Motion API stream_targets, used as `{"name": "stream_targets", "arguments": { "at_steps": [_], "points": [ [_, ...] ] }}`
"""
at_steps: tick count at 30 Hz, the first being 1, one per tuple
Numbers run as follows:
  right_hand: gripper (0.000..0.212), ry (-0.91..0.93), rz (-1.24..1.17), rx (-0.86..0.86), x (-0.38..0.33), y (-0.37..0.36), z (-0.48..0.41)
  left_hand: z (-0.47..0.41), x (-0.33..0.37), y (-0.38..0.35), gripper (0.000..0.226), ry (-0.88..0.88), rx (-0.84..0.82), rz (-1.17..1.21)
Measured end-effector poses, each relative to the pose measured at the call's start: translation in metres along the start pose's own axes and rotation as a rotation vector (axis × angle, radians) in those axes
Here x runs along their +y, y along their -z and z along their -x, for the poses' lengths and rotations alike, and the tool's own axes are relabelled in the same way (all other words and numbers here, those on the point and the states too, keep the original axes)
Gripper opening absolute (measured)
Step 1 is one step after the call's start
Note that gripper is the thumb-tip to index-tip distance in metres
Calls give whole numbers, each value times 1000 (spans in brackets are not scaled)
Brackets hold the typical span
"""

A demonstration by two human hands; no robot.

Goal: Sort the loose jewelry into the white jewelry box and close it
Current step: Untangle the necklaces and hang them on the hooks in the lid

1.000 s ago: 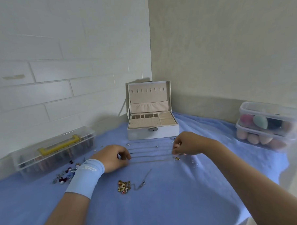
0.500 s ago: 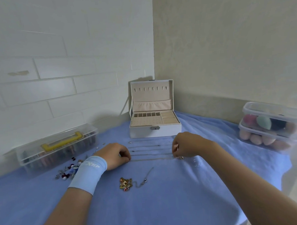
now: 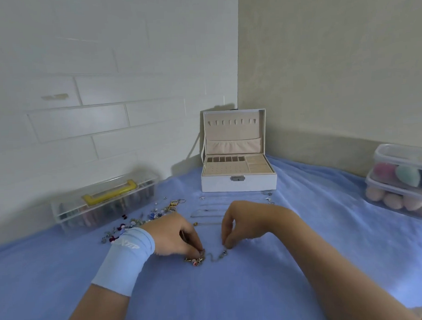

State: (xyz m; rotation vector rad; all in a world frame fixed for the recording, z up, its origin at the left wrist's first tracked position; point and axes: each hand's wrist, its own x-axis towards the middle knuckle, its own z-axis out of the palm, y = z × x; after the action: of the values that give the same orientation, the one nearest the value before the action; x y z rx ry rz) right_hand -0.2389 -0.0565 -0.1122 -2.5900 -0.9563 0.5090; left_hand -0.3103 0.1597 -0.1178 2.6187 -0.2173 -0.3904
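Note:
The white jewelry box (image 3: 238, 182) stands open at the back of the blue cloth, its lid upright and its beige trays bare. A charm bracelet (image 3: 197, 259) with a thin chain lies near the front. My left hand (image 3: 177, 236), with a blue wristband, pinches the charm end. My right hand (image 3: 242, 225) pinches the chain's clasp end (image 3: 224, 253). Several thin necklaces (image 3: 207, 212) lie stretched out between the hands and the box. A heap of small rings and earrings (image 3: 145, 218) lies to the left.
A clear plastic case with a yellow handle (image 3: 105, 200) sits at the left by the brick wall. Two stacked clear tubs of sponges (image 3: 404, 182) stand at the right. The blue cloth (image 3: 235, 299) covers the table; walls meet in a corner behind the box.
Both hands have left the stretched necklace and come nearer, down to the charm bracelet, now pinching its two ends. The head view dropped slightly.

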Motion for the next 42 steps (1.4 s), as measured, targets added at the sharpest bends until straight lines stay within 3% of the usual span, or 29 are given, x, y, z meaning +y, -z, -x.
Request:
{"name": "stream_targets", "arguments": {
  "at_steps": [6, 11, 14, 18, 23, 30, 35, 39, 42],
  "points": [
    [5, 75, -388, 69, 16, -8, -2, 4, -5, 9, 15, 43, -80, -76],
    [7, 297, -785, 153, 15, -7, -5, 14, -7, 18, 32, 74, -194, -8],
    [10, 372, -963, 163, 8, -9, -8, 9, -3, 17, 29, -42, -57, 75],
    [12, 372, -1080, 239, 2, -11, -11, -4, 12, 2, 21, -233, 92, 426],
    [11, 326, -1229, 366, 5, -8, -11, -2, 14, 3, 12, -210, 113, 655],
    [18, 249, -1222, 406, 9, -8, -12, 1, 6, 8, 19, -151, 105, 534],
    [22, 125, -1097, 419, 9, -11, -17, -1, 2, 11, 26, -130, 198, 614],
    [18, 134, -1045, 279, 7, -17, -19, 1, 4, 14, 30, -152, 262, 649],
    [35, 219, -1036, 118, 3, -19, -16, 2, 8, 13, 30, -176, 284, 650]
  ]
}}
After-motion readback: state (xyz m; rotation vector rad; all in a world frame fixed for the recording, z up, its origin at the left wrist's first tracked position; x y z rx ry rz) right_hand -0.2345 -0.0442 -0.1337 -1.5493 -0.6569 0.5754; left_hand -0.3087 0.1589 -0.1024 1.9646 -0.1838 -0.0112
